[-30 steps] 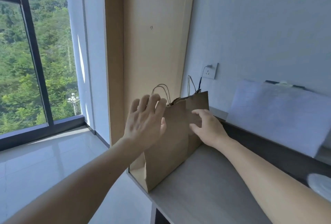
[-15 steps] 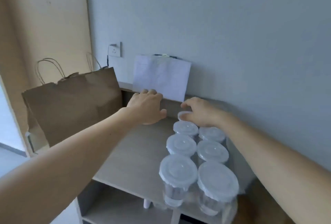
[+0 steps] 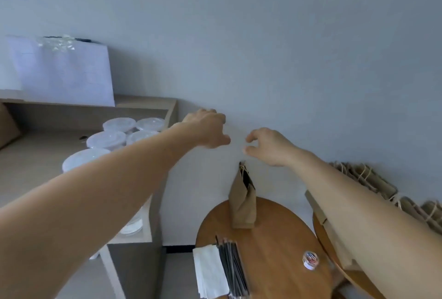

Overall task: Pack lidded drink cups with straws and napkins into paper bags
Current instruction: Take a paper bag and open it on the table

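- The desk (image 3: 35, 155) runs along the wall. The lidded cups (image 3: 106, 139) stand in 2 rows at its right end, from the back towards the front edge. At least 5 lids show, and the left forearm covers more. Grouped there, they probably act as the stock to draw from.
- The round table (image 3: 270, 239) sits just beside the desk's right end and lower down. It looks like the packing station, since the bag, straws and napkins are all on it.
- Bundled flat bags (image 3: 366, 179), tied with twine, lie against the wall at the right, likely spares. I cannot tell what carries them.
- A white sheet (image 3: 64, 74) leans on the wall at the desk's back edge.
- The paper bag (image 3: 241, 203) stands upright at the round table's far edge, its mouth narrow and its handles up. It appears ready for opening and filling.
- The left hand (image 3: 207, 129) and right hand (image 3: 270, 148) hang apart in the air before the wall, above the bag. Their fingers are loosely curled and neither holds anything. I judge they are headed for the bag.
- The napkins (image 3: 207, 272) lie stacked at the near-left edge of the round table.
- The straws (image 3: 233, 267) lie bunched against the napkins' right side, touching them, so both are handy to grab together.
- A tape roll (image 3: 310, 260) rests near the table's right edge.
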A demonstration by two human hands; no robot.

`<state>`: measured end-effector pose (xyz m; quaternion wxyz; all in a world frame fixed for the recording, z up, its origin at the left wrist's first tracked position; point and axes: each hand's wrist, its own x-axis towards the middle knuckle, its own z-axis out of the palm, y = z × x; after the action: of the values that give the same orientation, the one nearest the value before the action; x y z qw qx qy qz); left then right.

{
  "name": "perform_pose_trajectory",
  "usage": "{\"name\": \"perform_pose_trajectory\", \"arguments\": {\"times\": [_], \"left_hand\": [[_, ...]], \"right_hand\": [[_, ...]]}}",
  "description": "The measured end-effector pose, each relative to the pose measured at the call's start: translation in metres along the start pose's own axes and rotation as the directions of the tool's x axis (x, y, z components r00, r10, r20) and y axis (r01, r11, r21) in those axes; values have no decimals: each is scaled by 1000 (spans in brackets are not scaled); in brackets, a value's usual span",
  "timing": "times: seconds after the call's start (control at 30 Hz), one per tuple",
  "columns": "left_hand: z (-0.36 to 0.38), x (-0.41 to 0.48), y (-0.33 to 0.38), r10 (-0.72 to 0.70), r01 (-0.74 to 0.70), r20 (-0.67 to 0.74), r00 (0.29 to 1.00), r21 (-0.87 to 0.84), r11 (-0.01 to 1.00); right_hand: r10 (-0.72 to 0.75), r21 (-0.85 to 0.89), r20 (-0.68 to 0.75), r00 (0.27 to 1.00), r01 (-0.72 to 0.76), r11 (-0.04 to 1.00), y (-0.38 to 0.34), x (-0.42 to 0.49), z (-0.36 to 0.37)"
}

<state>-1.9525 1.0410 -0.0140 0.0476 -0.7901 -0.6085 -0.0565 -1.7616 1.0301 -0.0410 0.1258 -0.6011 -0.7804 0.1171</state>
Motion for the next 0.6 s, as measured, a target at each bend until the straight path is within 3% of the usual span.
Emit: {"name": "perform_pose_trajectory", "arguments": {"times": [0.27, 0.4, 0.6], "left_hand": [[89, 89, 75, 78, -61, 172, 982, -104, 993], [143, 125, 88, 79, -33, 274, 958, -170, 985], [210, 151, 88, 5, 82, 361, 933, -223, 971]], "right_hand": [[202, 23, 104, 974, -206, 978, 106, 23, 38], [286, 10, 168, 943, -292, 956, 154, 46, 57], [294, 22, 263, 919, -311, 950, 202, 92, 99]]}}
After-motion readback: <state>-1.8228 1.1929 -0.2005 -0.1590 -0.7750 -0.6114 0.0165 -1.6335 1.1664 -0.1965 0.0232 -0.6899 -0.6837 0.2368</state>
